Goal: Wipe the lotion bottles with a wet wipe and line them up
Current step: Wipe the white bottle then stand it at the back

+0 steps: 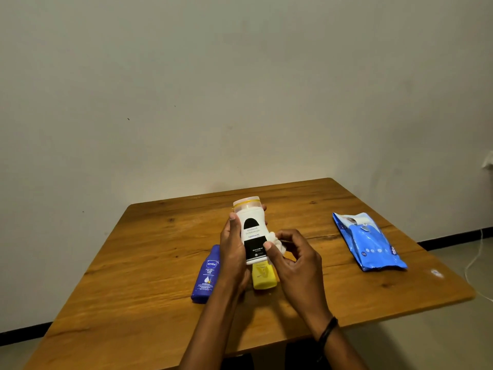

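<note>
My left hand [232, 251] grips a white lotion bottle [252, 229] with a black label and a yellow band under its cap, held upright above the table. My right hand [292, 259] pinches a crumpled white wet wipe [277, 243] against the bottle's right side. A dark blue lotion bottle [206, 276] lies flat on the wooden table [149, 263] to the left of my left hand. Below the white bottle lies a yellow bottle [263, 276], partly hidden by it and by my hands.
A blue pack of wet wipes [369, 243] lies on the right part of the table. A small white sticker-like mark [436, 273] sits near the table's right edge. A pale wall stands right behind the table. A white cable [477, 252] hangs at the far right.
</note>
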